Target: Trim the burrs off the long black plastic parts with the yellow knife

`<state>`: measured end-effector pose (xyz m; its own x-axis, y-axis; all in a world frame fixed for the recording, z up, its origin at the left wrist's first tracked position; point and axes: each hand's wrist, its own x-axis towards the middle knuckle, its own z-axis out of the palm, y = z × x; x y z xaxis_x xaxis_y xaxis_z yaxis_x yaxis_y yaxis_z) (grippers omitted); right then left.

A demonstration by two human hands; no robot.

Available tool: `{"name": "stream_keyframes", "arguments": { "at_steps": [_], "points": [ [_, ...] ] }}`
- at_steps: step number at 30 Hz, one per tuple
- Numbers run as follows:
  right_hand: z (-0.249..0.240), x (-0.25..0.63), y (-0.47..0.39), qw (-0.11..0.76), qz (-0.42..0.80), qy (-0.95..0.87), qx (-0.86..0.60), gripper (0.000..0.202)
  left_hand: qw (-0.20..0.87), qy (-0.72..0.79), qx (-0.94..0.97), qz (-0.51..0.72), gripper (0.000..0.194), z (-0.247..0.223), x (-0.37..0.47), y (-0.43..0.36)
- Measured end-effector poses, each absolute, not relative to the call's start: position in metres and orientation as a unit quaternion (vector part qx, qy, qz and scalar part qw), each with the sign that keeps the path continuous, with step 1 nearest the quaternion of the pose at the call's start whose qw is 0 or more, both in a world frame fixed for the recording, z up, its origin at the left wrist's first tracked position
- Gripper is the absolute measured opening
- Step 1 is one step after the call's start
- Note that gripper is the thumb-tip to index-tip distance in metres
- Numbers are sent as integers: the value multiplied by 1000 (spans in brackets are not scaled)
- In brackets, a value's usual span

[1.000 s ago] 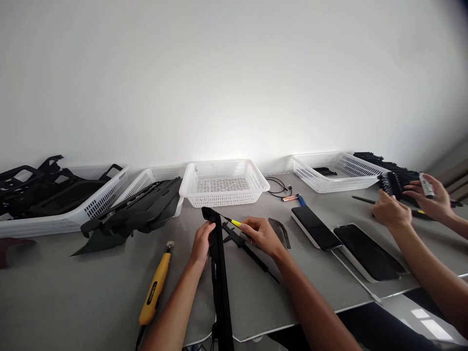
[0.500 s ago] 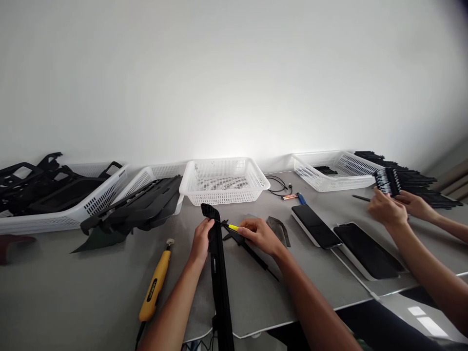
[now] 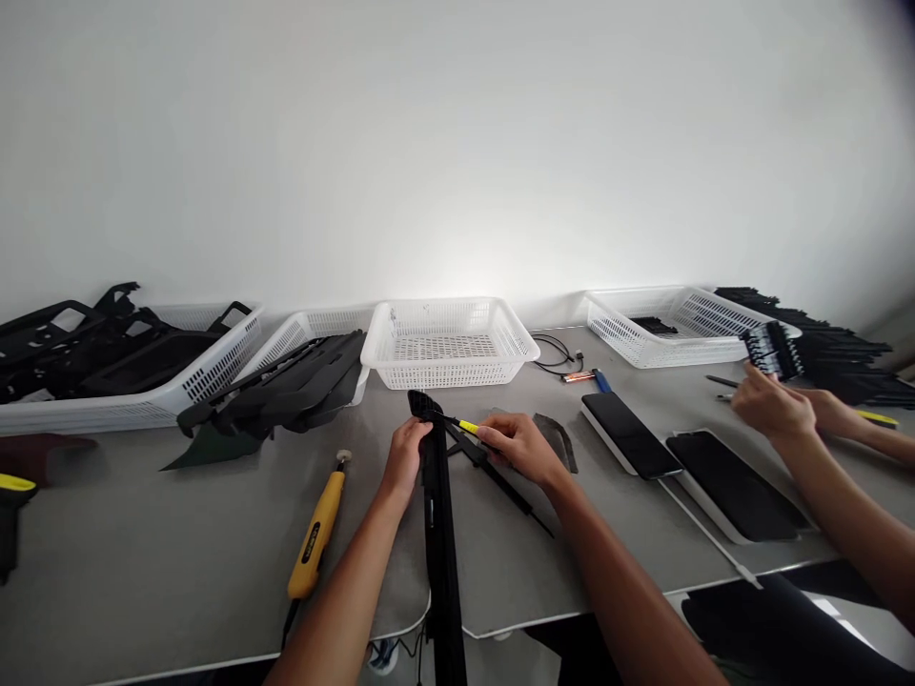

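Observation:
My left hand (image 3: 407,462) is closed around the upper end of a long black plastic trim piece (image 3: 439,543), which slants down past the table's front edge. In my right hand (image 3: 520,446) I pinch a slim yellow-handled tool (image 3: 469,428). Its dark tip points left at the trim piece's upper end; whether it touches is too small to tell. Under the tool, a thin black strip-like part (image 3: 511,486) lies on the table. A grey curved scrap (image 3: 556,440) rests beyond my right hand.
A yellow corded power tool (image 3: 318,529) lies left of my left arm. Behind stand a white basket (image 3: 457,373) and others holding black parts. Two phones (image 3: 633,436) lie on the right. A co-worker's hands (image 3: 776,410) hold a ribbed black part. A yellow-and-black object (image 3: 9,514) shows at far left.
The view has shifted slightly, so the table's things sit a little further right. My hands keep their grip on the trim piece and tool. The yellow-and-black object at far left has come into view.

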<state>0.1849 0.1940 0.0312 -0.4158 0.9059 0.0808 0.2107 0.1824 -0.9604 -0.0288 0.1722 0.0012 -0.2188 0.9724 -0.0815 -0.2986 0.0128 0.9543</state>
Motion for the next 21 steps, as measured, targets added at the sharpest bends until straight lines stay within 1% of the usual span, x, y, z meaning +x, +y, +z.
{"name": "stream_keyframes", "arguments": {
  "at_steps": [3,6,9,12,21],
  "points": [
    [30,184,195,364,477,-685,-412,54,524,487,340,610,26,-1,-29,173],
    [29,185,195,372,466,-683,-423,54,524,489,346,605,23,-3,-28,173],
    [28,186,196,387,451,-665,-453,56,524,490,357,599,20,-4,-28,174],
    [29,188,196,404,423,-653,-480,60,527,486,369,591,22,-4,-27,173],
    [29,189,196,407,405,-663,-480,59,527,483,351,604,21,-5,-29,172]
  ]
}}
